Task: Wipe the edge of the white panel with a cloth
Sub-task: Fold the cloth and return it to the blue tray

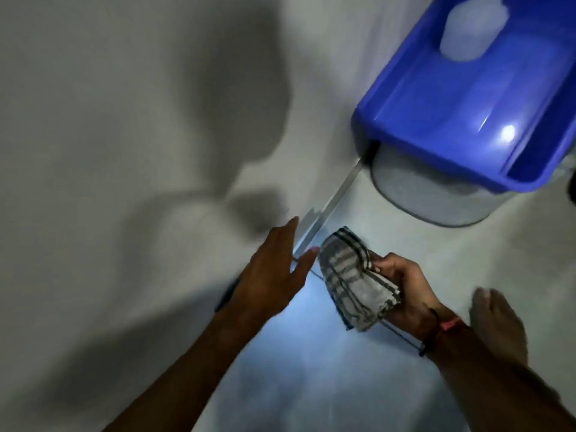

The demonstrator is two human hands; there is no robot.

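Observation:
A large white panel [131,126] fills the left and upper part of the view, crossed by a dark shadow. Its narrow edge [330,207] runs diagonally from beneath the blue tub down to my hands. My left hand [274,275] rests flat against the panel at the lower end of that edge, fingers spread and holding nothing. My right hand [405,294] grips a folded grey cloth with dark stripes [352,275], held just right of the edge; whether the cloth touches the edge is unclear through the blur.
A blue plastic tub [467,98] sits at the upper right with a pale translucent bottle [467,29] inside. Under it stands a round grey mesh bin [430,194]. A bare foot [498,325] rests on the pale floor [311,353] at the lower right.

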